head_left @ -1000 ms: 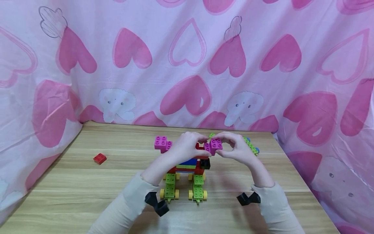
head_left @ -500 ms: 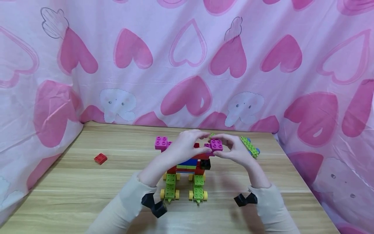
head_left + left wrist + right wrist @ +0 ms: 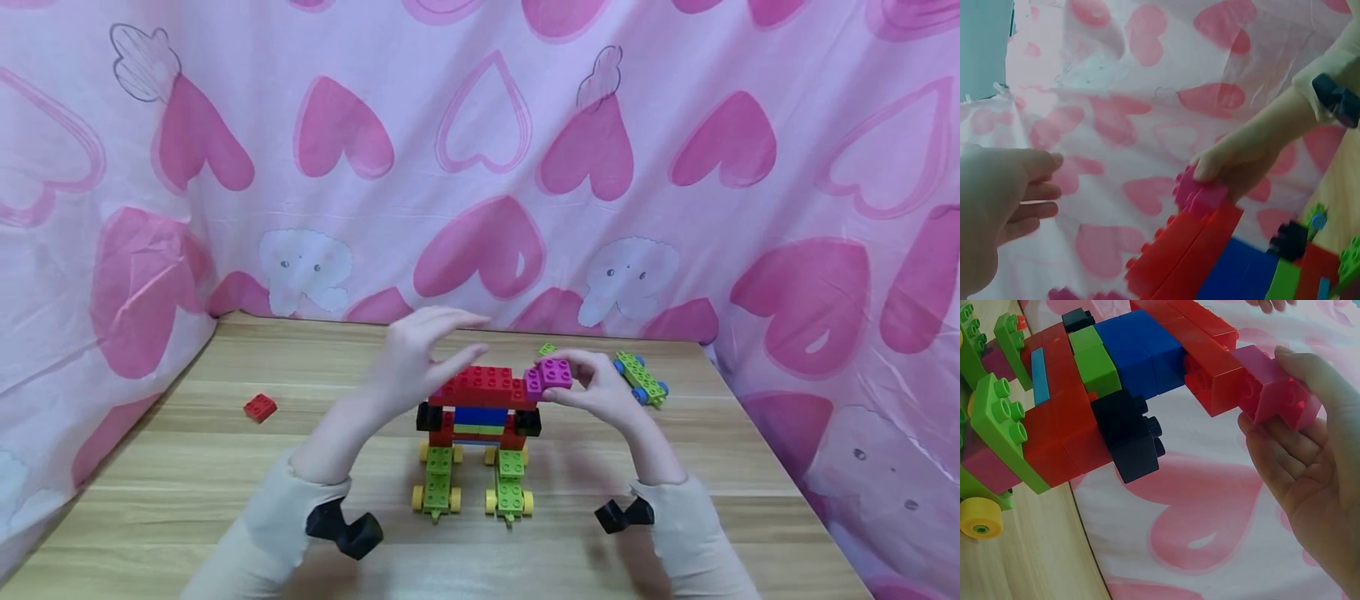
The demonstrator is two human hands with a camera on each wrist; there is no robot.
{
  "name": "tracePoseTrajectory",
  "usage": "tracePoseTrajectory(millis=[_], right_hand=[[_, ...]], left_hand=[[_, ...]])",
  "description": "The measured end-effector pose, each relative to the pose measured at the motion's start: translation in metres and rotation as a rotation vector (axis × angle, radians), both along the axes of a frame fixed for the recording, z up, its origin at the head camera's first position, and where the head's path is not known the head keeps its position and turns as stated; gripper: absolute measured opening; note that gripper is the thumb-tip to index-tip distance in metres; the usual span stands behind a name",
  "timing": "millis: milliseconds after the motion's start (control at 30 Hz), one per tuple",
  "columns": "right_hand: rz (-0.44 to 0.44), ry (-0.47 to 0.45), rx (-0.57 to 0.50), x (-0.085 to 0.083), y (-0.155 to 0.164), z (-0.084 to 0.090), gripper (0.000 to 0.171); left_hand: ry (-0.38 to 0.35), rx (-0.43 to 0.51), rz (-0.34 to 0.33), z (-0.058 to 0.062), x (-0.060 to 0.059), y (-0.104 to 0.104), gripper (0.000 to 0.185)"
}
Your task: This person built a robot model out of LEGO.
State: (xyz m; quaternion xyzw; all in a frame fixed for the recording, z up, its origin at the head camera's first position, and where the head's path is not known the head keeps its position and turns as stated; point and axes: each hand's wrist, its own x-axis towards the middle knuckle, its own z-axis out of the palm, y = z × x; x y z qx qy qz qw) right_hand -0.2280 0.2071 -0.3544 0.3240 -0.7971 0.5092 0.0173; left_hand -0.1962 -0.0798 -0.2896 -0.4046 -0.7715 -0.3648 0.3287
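Observation:
A toy-brick structure stands mid-table, with red bricks [image 3: 483, 382] across its top, blue bricks [image 3: 1238, 269] beneath and green wheeled bases [image 3: 510, 492] at the bottom. My right hand [image 3: 600, 392] pinches the magenta bricks [image 3: 555, 374] joined to the red top's right end. The right wrist view shows its thumb on one side of the magenta bricks [image 3: 1266, 381] and fingers on the other. My left hand [image 3: 408, 362] is raised at the structure's left, thumb and fingers apart, holding nothing. It hides most of the left end; magenta studs [image 3: 1085, 294] show low in the left wrist view.
A loose red brick [image 3: 260, 407] lies on the left of the wooden table [image 3: 187, 500]. Behind my right hand are a green wheeled base with blue wheels [image 3: 641, 379] and a small green brick [image 3: 548, 349]. A heart-patterned curtain [image 3: 480, 167] encloses the back and sides.
My left hand has come off the top's right end and moved left and up, uncovering the red bricks. The right hand stays at the magenta bricks.

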Motion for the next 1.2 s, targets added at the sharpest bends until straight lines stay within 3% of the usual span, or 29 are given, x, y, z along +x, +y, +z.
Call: tracePoseTrajectory(millis=[100, 233, 433, 667, 767, 900, 1000, 1200], right_hand=[[-0.013, -0.006, 0.001, 0.000, 0.001, -0.001, 0.034], [-0.005, -0.007, -0.003, -0.001, 0.001, -0.001, 0.032], [0.020, 0.001, -0.021, -0.001, 0.000, -0.001, 0.031], [0.012, -0.003, -0.025, 0.000, 0.000, -0.001, 0.032], [0.006, -0.012, -0.029, 0.001, -0.001, -0.001, 0.033], [0.003, -0.010, -0.037, 0.001, -0.001, -0.002, 0.033], [0.002, -0.008, -0.045, 0.001, -0.001, -0.003, 0.033], [-0.003, -0.012, -0.060, 0.003, -0.003, -0.002, 0.034]], left_hand=[[0.096, 0.071, 0.037, -0.002, -0.003, -0.016, 0.039], [0.167, 0.144, 0.148, -0.011, -0.009, -0.040, 0.050], [0.113, 0.221, 0.314, -0.031, -0.019, -0.082, 0.021], [0.023, 0.182, 0.439, -0.073, -0.035, -0.133, 0.021], [-0.042, 0.162, 0.476, -0.092, -0.041, -0.154, 0.024], [-0.183, 0.136, 0.542, -0.112, -0.043, -0.176, 0.029], [-0.319, 0.112, 0.590, -0.122, -0.043, -0.191, 0.033], [-0.557, 0.045, 0.626, -0.137, -0.040, -0.216, 0.049]])
